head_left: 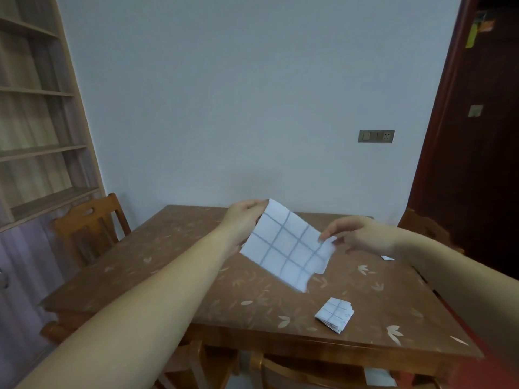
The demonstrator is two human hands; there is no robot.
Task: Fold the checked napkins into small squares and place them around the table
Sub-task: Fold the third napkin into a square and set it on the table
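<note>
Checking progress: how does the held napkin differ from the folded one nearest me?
The held napkin is large and spread; the folded napkin is a small thick square. The held napkin hangs between left hand and right hand; the folded napkin lies on the table. Both are white, checked.

Head view: high, facing forward-down over table (168, 276), close.

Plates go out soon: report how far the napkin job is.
Done: one folded napkin lies as a small square at the front of the table. In hand: left hand and right hand hold a larger checked napkin in the air. Left: folding it small and placing it. A white scrap at right may be another.
</note>
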